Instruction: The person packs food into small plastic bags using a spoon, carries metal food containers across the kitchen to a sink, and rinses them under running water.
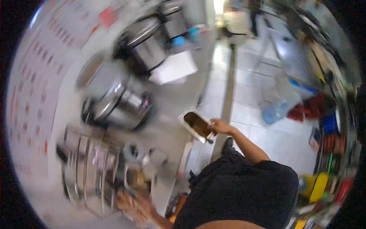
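Observation:
A rectangular metal container (pixel 197 125) with brown contents hangs out over the counter's edge, and my right hand (pixel 220 126) is closed on its near right end. At the lower left, my left hand (pixel 133 206) is smeared by motion beside a metal wire rack (pixel 85 168). Just above that hand, a second container (pixel 137 178) with brownish and yellowish contents rests on the counter (pixel 173 95). Whether my left hand holds anything cannot be made out.
Several steel cookers, one nearest (pixel 124 107), line the wall side. White paper (pixel 177 68) lies by them. Across the tiled floor (pixel 251 91) stand a large clear bottle (pixel 272 112), a dark red cloth (pixel 310 108) and a yellow object (pixel 318 187).

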### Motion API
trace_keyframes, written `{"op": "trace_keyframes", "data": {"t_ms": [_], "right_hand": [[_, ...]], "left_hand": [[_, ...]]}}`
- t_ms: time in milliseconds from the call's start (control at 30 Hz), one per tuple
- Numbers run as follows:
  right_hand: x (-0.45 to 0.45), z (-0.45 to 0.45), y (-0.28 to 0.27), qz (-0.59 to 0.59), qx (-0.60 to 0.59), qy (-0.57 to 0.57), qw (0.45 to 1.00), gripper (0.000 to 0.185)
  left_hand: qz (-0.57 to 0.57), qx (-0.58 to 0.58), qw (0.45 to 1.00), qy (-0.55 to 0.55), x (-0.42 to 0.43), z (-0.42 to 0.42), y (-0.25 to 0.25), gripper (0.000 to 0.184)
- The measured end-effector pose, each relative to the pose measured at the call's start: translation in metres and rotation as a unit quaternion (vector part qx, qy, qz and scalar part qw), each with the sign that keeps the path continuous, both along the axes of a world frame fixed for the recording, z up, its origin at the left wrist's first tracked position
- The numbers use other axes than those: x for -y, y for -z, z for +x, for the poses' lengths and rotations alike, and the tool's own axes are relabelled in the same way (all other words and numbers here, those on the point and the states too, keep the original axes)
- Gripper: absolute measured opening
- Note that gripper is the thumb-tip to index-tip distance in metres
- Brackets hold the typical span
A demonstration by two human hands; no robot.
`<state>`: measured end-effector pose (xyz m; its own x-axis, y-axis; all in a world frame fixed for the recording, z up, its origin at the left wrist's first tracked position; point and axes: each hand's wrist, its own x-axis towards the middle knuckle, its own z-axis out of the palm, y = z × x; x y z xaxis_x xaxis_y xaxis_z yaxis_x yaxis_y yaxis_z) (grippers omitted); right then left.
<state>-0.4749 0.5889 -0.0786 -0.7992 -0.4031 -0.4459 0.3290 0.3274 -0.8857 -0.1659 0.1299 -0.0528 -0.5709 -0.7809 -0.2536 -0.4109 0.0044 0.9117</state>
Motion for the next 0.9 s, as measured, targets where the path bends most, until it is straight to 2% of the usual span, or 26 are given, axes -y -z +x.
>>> {"op": "trace_keyframes", "data": {"t_ms": [33, 100, 133, 233, 267, 300, 433, 500, 533, 600, 700, 733, 767, 900], "right_hand": [[-0.026, 0.003, -0.006, -0.02, -0.003, -0.006, 1.0, 0.036], [-0.093, 0.006, -0.016, 0.024, -0.029, 0.018, 0.999, 0.03], [-0.123, -0.001, 0.007, 0.053, -0.056, 0.007, 0.997, 0.029], [-0.197, -0.021, 0.048, 0.184, -0.256, 0.001, 0.949, 0.03], [-0.21, -0.025, 0.026, 0.172, -0.141, 0.01, 0.975, 0.032], [-0.223, -0.034, 0.059, 0.214, -0.185, 0.028, 0.959, 0.034], [-0.266, -0.081, 0.068, 0.195, -0.147, 0.107, 0.964, 0.036], [-0.287, -0.11, 0.073, 0.215, -0.158, 0.096, 0.959, 0.035], [-0.298, -0.125, 0.074, 0.184, -0.178, 0.113, 0.96, 0.035], [-0.324, -0.158, 0.072, 0.168, -0.196, 0.143, 0.956, 0.033], [-0.372, -0.21, 0.055, 0.16, -0.16, 0.166, 0.96, 0.032], [-0.387, -0.228, 0.07, 0.166, -0.14, 0.179, 0.96, 0.034], [-0.405, -0.247, 0.074, 0.189, -0.092, 0.195, 0.958, 0.037], [-0.494, -0.33, 0.073, 0.285, -0.062, 0.215, 0.932, 0.04]], "left_hand": [[-0.001, -0.015, 1.0, 0.009, -0.013, -0.016, -0.011, 0.042], [-0.006, -0.023, 0.999, 0.046, -0.052, -0.062, -0.03, 0.043], [-0.011, -0.026, 0.998, 0.063, -0.07, -0.083, -0.037, 0.043], [-0.023, -0.025, 0.991, 0.13, -0.121, -0.148, -0.055, 0.045], [-0.022, -0.03, 0.988, 0.15, -0.135, -0.168, -0.06, 0.046], [-0.017, -0.034, 0.984, 0.173, -0.152, -0.187, -0.064, 0.046], [-0.011, -0.039, 0.96, 0.278, -0.213, -0.273, -0.059, 0.049], [-0.019, -0.033, 0.953, 0.301, -0.264, -0.328, -0.052, 0.041], [0.081, -0.01, 0.958, 0.274, -0.327, -0.366, -0.092, 0.036], [0.152, 0.023, 0.935, 0.32, -0.389, -0.431, -0.111, 0.019], [0.241, 0.013, 0.902, 0.357, -0.432, -0.536, -0.068, 0.012], [0.197, 0.067, 0.887, 0.412, -0.45, -0.579, -0.063, 0.013], [0.182, 0.051, 0.872, 0.452, -0.479, -0.624, -0.063, 0.013], [0.077, -0.019, 0.838, 0.54, -0.583, -0.79, -0.059, 0.016]]}}
